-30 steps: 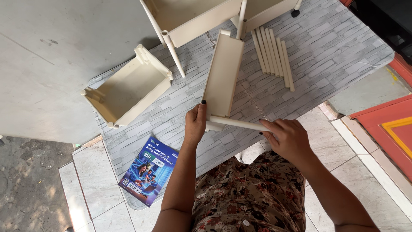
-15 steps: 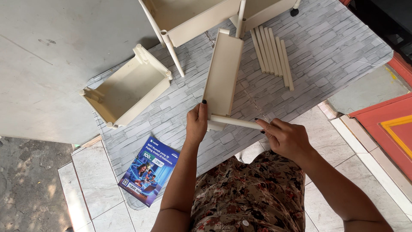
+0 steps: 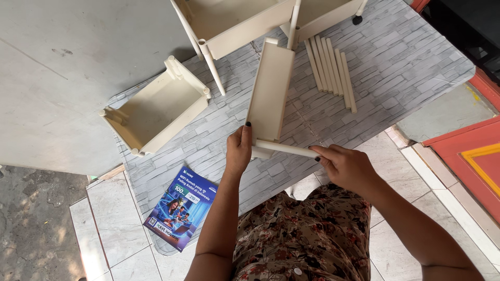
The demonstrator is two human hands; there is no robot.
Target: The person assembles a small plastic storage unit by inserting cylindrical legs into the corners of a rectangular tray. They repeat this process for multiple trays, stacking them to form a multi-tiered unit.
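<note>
Cream plastic shelf tray (image 3: 271, 88) stands on edge, long and shallow.

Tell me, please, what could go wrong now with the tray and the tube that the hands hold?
1. The right hand grips the cream tube only at its far end, so it may meet the corner socket at a slant and jam.
2. The left hand steadies the upright tray at one end only; it could tip sideways onto the loose tubes beside it.
</note>
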